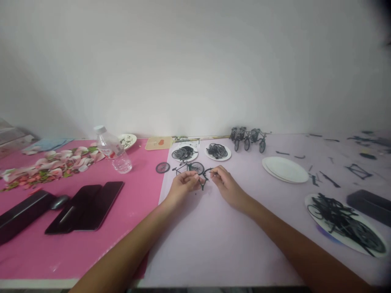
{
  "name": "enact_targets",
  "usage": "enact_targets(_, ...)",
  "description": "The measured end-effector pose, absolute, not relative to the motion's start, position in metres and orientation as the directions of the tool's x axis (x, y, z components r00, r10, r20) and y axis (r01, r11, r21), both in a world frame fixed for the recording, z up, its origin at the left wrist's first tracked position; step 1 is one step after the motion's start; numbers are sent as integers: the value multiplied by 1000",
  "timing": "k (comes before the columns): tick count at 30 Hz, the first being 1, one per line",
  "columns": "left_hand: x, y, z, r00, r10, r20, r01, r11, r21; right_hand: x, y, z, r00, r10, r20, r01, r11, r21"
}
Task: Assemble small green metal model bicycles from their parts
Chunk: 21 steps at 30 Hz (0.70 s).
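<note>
While the left hand (184, 184) pinches a small black bike part (204, 181) between thumb and finger, the right hand (228, 186) bends its fingers in close by — I can't tell what they grip. The part is just nearer than a toy bike (197, 167) — a loose wheel (163, 167) lies left.
</note>
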<state>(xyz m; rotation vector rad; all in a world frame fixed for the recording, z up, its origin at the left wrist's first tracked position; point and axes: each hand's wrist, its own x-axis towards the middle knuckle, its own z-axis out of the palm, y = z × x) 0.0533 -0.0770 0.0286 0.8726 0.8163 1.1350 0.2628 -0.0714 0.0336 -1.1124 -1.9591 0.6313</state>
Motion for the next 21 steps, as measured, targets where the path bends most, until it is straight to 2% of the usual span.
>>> enact_targets(4,53,-79,28,300,947,-116,-444,247,861,262,-71,28,-317,869,381,442,490,-751)
enact_targets(16,54,-81,29,315,942,-117,-478,264,838,259,-72,27,-297,881,367,382,462,-801)
enact_targets(21,54,-83,32,317,936,-152,-470,295,832,258,-73,29,-317,871,374,399,481,-781)
